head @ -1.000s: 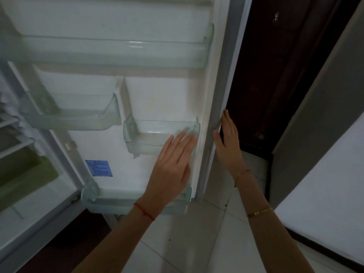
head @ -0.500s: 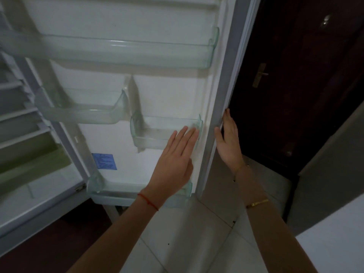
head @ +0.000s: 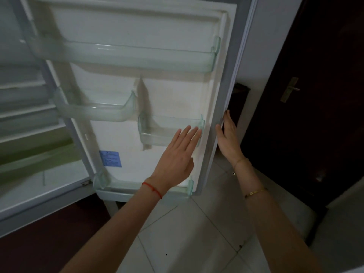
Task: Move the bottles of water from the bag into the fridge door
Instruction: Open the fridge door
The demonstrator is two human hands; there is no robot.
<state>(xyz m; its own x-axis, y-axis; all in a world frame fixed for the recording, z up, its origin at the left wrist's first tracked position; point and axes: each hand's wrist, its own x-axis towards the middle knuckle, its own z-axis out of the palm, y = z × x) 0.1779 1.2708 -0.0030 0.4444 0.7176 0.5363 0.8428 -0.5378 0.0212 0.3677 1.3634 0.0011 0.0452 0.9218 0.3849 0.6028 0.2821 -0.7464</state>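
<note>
No bottles or bag in shot atm, so both are off-cam somewhere. Full ones prob heavy-ish, smooth and slippery if wet, so best gripped round the body, not the cap. The fridge door (head: 177, 95) is swung open. The left hand (head: 175, 156) is laid flat, fingers (head: 189, 133) straight, on the small door shelf (head: 157, 134). The right hand (head: 226, 138) is rested flat along the door edge, nothing gripped.

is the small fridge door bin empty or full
Empty: the small door bin is clear plastic with nothing showing inside.
</note>
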